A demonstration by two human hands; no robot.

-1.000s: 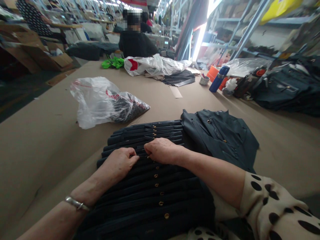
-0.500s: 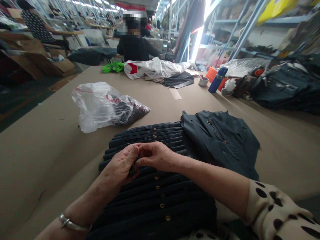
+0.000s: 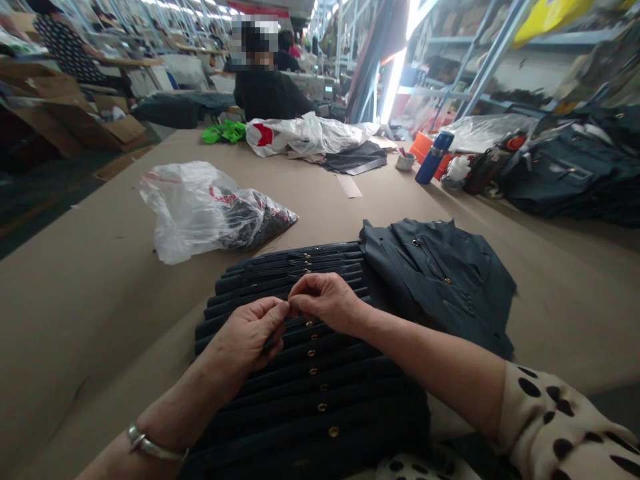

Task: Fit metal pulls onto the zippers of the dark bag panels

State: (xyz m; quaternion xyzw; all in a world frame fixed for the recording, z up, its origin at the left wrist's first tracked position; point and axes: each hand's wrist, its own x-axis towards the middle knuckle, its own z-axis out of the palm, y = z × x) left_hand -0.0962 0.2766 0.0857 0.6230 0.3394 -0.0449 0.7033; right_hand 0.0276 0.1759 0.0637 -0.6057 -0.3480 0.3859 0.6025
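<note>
Dark pieces with gold ring fittings lie overlapped in a long row (image 3: pixel 300 373) in front of me. Above the middle of that row my left hand (image 3: pixel 255 327) is closed, thumb against its curled fingers, around something dark that is mostly hidden. My right hand (image 3: pixel 325 300) pinches right at the left thumb tip; whatever is between its fingertips is too small to name. To the right of the row, and touching it, spreads a dark piece (image 3: pixel 440 267) with a zip and gold ring.
A clear plastic bag (image 3: pixel 210 213) with dark contents lies at the left on the brown table (image 3: pixel 100 293). Farther back are a white plastic bundle (image 3: pixel 315 133), a small cup (image 3: pixel 405 160) and a blue bottle (image 3: pixel 434 159). Dark bags (image 3: pixel 575 167) are piled at right. A person (image 3: pixel 270 90) sits beyond.
My right hand has shifted slightly right and up, drawing away from the left palm to the thumb tip. My left fingers have closed more tightly, and the dark thing in them shows less.
</note>
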